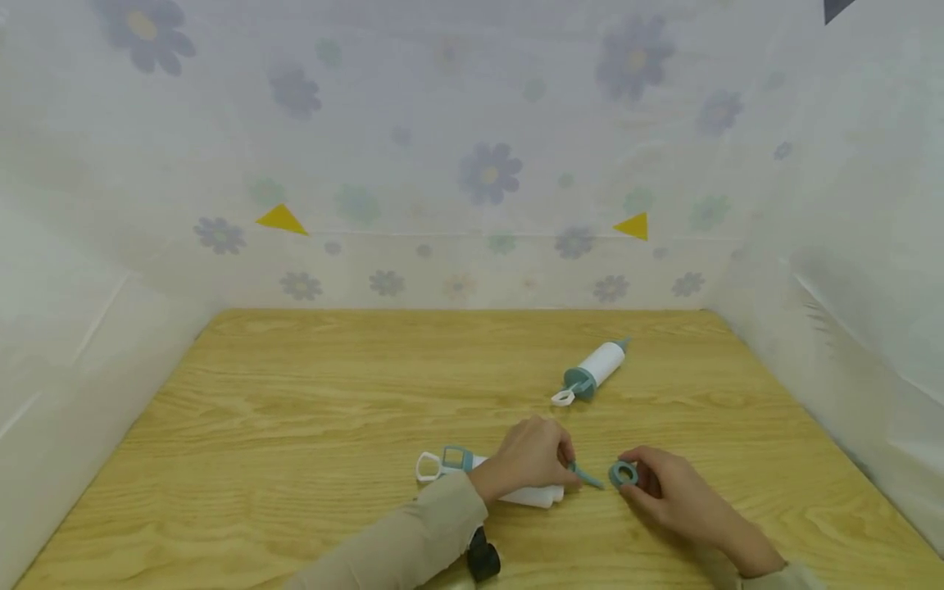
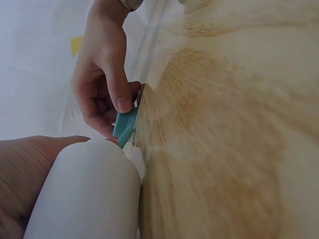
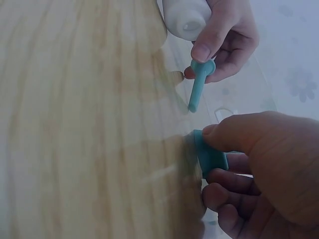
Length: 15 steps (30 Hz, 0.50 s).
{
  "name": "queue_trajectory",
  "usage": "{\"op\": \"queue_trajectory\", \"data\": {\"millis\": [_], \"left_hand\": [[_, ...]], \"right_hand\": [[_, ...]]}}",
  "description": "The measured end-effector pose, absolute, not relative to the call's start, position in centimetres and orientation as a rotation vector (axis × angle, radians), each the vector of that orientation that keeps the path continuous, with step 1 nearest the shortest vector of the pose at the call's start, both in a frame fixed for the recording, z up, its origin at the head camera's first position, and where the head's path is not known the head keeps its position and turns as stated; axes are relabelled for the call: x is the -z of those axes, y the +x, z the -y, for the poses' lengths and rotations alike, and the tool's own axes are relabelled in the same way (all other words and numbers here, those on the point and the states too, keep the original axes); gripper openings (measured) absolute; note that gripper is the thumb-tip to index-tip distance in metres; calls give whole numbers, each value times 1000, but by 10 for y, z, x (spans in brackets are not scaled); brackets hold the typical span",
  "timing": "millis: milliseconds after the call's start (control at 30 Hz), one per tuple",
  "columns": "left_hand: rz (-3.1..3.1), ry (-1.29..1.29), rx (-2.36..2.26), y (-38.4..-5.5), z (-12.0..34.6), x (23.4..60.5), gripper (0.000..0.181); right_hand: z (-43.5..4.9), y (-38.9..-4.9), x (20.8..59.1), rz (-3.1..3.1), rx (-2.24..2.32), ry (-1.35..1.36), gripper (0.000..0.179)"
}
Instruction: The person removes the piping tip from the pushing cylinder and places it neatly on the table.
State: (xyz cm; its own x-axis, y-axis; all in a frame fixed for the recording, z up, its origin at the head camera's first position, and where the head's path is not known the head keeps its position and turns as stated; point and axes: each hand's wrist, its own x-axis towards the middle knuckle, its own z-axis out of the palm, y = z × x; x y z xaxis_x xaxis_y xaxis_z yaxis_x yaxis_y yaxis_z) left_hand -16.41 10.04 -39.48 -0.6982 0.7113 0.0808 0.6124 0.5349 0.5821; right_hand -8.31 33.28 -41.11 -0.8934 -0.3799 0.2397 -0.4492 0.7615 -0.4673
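Our left hand pinches the nozzle, its slim tip towards the ring our right hand grips, just apart.

Nozzle left of ring, syringe behind (on the table)

The teal nozzle and ring nut look like smooth, matt plastic, as does the white barrel. The wood-grain tabletop is smooth, with faint gloss. The flowered sheet looks like thin, creased plastic; the left sleeve, matt cloth; 2 yellow triangles, matt paper.
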Motion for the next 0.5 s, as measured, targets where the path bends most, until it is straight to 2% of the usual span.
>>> {"op": "queue_trajectory", "data": {"millis": [500], "left_hand": [[-2601, 1125, -800, -166, -104, 392, 20]], "right_hand": [[-332, -82, 411, 2852, -788, 642, 26]]}}
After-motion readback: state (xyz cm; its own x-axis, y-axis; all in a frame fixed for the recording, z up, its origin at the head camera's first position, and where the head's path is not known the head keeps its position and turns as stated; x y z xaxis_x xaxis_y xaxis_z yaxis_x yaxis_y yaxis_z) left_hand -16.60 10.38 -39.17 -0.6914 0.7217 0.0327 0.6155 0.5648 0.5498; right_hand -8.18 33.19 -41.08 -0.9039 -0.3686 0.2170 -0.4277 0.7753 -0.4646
